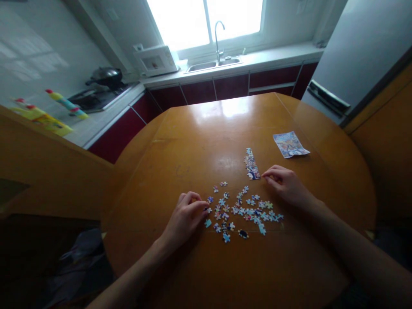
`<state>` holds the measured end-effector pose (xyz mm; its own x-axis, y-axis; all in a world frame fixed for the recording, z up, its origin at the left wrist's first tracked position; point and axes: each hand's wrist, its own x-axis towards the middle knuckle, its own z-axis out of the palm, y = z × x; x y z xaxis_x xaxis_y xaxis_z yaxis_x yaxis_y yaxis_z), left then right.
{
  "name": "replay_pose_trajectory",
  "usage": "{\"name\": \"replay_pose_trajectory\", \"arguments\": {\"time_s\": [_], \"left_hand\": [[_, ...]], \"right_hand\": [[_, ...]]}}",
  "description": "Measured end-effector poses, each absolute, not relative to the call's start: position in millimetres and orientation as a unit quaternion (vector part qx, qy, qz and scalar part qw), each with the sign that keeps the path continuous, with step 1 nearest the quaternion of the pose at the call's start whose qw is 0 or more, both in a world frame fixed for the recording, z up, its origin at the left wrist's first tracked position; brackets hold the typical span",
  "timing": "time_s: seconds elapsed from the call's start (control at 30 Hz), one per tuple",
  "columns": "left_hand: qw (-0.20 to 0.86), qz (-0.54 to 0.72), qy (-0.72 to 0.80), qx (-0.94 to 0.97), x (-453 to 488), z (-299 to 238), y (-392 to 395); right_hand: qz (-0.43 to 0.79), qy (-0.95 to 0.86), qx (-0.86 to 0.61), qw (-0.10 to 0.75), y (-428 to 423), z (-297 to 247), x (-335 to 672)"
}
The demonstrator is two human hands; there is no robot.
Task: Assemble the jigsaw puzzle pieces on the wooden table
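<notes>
Loose jigsaw puzzle pieces (250, 211), mostly pale blue and white with some dark ones, lie scattered on the wooden table. At the left edge of this scatter, my left hand (188, 213) has its fingertips closed together on a small puzzle piece (206, 209), partly covered by the fingers. An assembled strip of puzzle (251, 165) lies beyond the loose pieces, with a straight right edge and a knobbed left one. Beside its lower right corner is my right hand (286, 183), thumb and fingers pinched together; anything between them is too small to make out.
A creased sheet with a colourful picture (290, 144) lies on the table (199, 141) at the right. Behind stand a counter with a sink (214, 65), a microwave (156, 61) and a stove with a pan (107, 76). Yellow bottles (48, 120) are at the left.
</notes>
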<state>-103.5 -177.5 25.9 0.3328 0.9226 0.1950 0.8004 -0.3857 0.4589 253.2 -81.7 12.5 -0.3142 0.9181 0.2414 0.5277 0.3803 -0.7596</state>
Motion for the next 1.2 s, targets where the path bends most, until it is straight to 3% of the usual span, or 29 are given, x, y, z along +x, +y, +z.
{"name": "replay_pose_trajectory", "arguments": {"time_s": [0.97, 1.2], "left_hand": [[0.118, 0.211, 0.467, 0.850, -85.0, 23.0, -181.6], [0.157, 0.208, 0.398, 0.880, -91.9, 30.1, -187.7]], "right_hand": [[0.285, -0.757, -0.472, 0.350, -81.1, 11.9, 254.8], [0.285, -0.757, -0.468, 0.356, -81.8, 13.9, 253.2]]}}
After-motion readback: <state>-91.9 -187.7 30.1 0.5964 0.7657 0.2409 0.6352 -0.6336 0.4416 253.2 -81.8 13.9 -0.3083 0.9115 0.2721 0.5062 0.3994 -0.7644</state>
